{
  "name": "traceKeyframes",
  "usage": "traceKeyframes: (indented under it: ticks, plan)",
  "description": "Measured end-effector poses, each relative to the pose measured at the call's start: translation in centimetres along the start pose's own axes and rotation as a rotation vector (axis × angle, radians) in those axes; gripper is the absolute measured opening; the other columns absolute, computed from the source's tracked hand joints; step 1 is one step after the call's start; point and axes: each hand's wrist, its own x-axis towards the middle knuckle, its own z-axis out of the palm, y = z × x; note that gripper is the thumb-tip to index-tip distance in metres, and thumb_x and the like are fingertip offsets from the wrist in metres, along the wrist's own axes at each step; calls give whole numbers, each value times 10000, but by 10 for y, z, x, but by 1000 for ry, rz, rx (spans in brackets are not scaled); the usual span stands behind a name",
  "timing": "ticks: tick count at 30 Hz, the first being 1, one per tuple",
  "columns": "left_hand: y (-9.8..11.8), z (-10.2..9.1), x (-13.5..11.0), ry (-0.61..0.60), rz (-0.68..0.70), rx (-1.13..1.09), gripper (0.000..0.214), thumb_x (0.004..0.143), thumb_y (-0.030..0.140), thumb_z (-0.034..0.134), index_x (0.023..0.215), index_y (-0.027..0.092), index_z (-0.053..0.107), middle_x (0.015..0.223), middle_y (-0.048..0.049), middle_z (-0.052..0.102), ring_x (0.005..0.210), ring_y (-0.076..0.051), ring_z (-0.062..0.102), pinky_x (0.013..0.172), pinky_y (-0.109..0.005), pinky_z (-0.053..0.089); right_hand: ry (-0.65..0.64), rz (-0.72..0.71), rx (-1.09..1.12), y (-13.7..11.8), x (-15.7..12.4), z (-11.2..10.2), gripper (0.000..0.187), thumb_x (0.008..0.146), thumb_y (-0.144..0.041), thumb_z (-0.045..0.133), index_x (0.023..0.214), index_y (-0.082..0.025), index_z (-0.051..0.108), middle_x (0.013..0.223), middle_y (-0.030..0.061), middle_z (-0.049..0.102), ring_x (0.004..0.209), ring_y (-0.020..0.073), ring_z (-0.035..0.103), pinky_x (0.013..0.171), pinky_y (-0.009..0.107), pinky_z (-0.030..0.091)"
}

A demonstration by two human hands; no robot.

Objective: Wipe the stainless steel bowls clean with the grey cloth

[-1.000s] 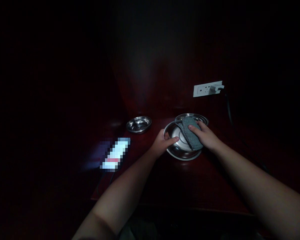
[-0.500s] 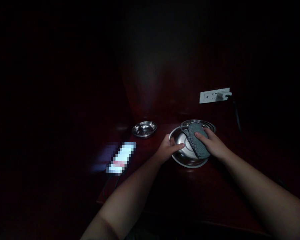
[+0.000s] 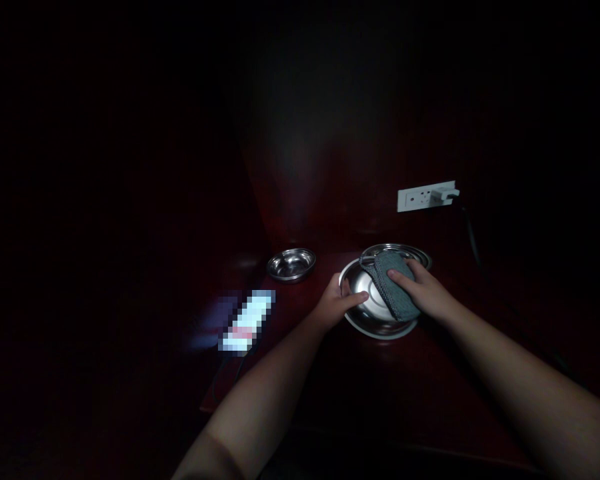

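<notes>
A shiny steel bowl [image 3: 376,301] is tilted toward me above the dark red table. My left hand [image 3: 337,301] grips its left rim, thumb inside and fingers behind. Folded in my right hand [image 3: 423,288] is a grey-green cloth [image 3: 394,287] with a speckled edge. The cloth covers the bowl's right rim, with my thumb on top; my other right fingers are partly hidden behind it. Behind the held bowl, other steel dishware [image 3: 397,250] shows only its upper rim.
A small steel bowl [image 3: 291,265] stands at the back left. Nearer me lies a lit, pixelated phone-like screen [image 3: 247,321] with a cable. On the back wall is a white socket panel [image 3: 423,197] with a plug and cord. The surroundings are very dark.
The view has shifted slightly, so the background sits a little lower. Both hands keep their hold on the bowl and cloth, with hardly any movement.
</notes>
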Motion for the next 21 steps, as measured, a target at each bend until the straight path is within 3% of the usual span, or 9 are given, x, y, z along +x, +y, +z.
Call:
traceKeyframes:
  ticks: [6, 12, 21]
  plan:
    - [3, 4, -2, -2, 18, -53, 632, 547, 274, 799, 1091, 158, 499, 1074, -86, 601, 1041, -258, 546, 908, -422, 391, 44, -20, -26, 4, 2, 1, 541, 684, -612, 584, 1044, -214, 511, 963, 82, 631, 863, 268, 615, 741, 402, 478]
    - [6, 9, -4, 14, 1, -113, 655, 535, 263, 803, 1107, 163, 498, 1103, -94, 603, 1071, -271, 538, 921, -423, 382, 105, 28, -53, 4, 2, -1, 529, 627, -643, 610, 884, -230, 401, 754, 22, 583, 675, 222, 591, 580, 348, 459]
    - [0, 5, -3, -16, -37, -100, 657, 564, 273, 790, 1142, 169, 496, 1093, -94, 606, 1059, -275, 543, 911, -429, 390, 86, 13, -111, -3, 0, -3, 506, 642, -638, 587, 864, -229, 390, 806, 24, 571, 732, 219, 577, 633, 346, 439]
